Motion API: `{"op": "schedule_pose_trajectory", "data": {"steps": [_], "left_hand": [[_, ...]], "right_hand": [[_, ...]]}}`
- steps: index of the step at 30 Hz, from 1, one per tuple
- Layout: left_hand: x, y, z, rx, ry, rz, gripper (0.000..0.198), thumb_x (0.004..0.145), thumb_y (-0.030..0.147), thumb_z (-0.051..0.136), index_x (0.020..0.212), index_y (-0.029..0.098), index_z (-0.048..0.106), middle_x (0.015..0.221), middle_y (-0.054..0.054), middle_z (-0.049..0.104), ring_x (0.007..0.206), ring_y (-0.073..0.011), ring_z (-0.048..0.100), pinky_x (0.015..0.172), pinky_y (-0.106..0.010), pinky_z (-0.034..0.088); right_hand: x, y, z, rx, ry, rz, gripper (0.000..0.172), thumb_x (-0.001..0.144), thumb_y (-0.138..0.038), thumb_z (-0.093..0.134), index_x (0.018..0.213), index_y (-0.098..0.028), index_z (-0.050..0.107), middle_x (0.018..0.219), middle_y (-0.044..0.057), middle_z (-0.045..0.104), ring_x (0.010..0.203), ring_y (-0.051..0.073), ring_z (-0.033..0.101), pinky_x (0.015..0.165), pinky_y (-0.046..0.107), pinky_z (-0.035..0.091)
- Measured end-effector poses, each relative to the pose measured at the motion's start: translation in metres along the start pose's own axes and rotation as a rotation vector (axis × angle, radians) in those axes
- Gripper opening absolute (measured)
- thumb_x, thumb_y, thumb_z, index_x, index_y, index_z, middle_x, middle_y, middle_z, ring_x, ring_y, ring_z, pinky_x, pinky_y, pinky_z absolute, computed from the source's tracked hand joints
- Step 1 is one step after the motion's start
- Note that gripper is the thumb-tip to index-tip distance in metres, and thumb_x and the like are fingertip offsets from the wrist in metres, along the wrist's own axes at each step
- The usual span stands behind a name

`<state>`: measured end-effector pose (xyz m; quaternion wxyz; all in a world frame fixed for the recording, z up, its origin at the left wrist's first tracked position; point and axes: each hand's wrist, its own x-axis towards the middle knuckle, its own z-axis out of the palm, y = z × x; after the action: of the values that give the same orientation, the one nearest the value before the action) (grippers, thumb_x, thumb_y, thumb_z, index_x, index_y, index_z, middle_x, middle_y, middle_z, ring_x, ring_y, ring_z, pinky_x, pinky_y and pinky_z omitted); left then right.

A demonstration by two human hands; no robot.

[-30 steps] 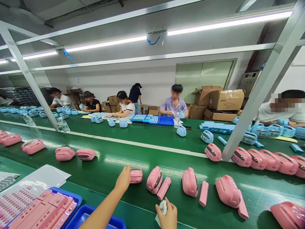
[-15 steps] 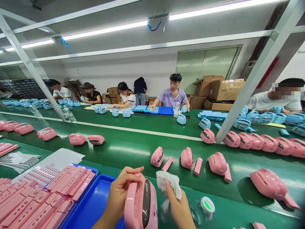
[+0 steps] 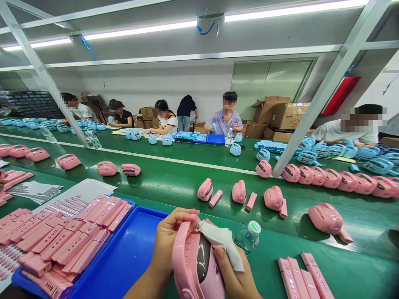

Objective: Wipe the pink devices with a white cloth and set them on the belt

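My left hand (image 3: 170,241) grips a pink plastic device (image 3: 195,265) with a dark oval window, held upright close to me at the bottom centre. My right hand (image 3: 237,278) supports the device from the right and presses a white cloth (image 3: 222,243) against its top edge. A small clear bottle with a green-white cap (image 3: 248,236) lies on the green belt just right of the cloth. Below my left hand sits a blue tray (image 3: 124,257).
Pink strip panels (image 3: 59,241) fill a tray at left; more strips (image 3: 304,276) lie at bottom right. Pink devices (image 3: 239,192) with strips ride the green conveyor (image 3: 174,182). A slanted metal post (image 3: 314,112) rises at right. Several seated people work with blue devices (image 3: 235,149) across the belt.
My left hand picked a pink device off the belt and drew it close. My right hand brought the white cloth onto its top. The view tilted down and nearer.
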<state>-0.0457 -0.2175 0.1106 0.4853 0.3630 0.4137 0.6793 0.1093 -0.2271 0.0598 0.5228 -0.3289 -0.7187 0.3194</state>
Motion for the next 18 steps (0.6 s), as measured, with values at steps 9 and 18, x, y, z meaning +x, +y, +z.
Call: {"op": "schedule_pose_trajectory", "data": {"steps": [9, 18], "left_hand": [[-0.006, 0.016, 0.016, -0.092, -0.154, 0.001, 0.014, 0.054, 0.021, 0.085, 0.061, 0.024, 0.073, 0.078, -0.001, 0.070, 0.075, -0.0158, 0.066, 0.072, -0.027, 0.053], [-0.001, 0.043, 0.050, -0.242, -0.450, -0.165, 0.015, 0.062, 0.017, 0.081, 0.069, 0.026, 0.072, 0.081, 0.003, 0.071, 0.086, -0.0157, 0.068, 0.082, -0.027, 0.052]], "right_hand": [[-0.021, -0.009, -0.005, 0.156, 0.156, 0.385, 0.043, 0.088, -0.054, 0.047, 0.107, -0.021, 0.068, 0.105, 0.008, 0.070, 0.103, 0.026, 0.063, 0.099, 0.037, 0.045], [-0.021, -0.055, -0.014, 0.774, 0.130, 0.711, 0.095, 0.049, -0.074, 0.072, 0.125, -0.019, 0.056, 0.092, 0.012, 0.072, 0.102, 0.038, 0.062, 0.095, 0.052, 0.045]]}}
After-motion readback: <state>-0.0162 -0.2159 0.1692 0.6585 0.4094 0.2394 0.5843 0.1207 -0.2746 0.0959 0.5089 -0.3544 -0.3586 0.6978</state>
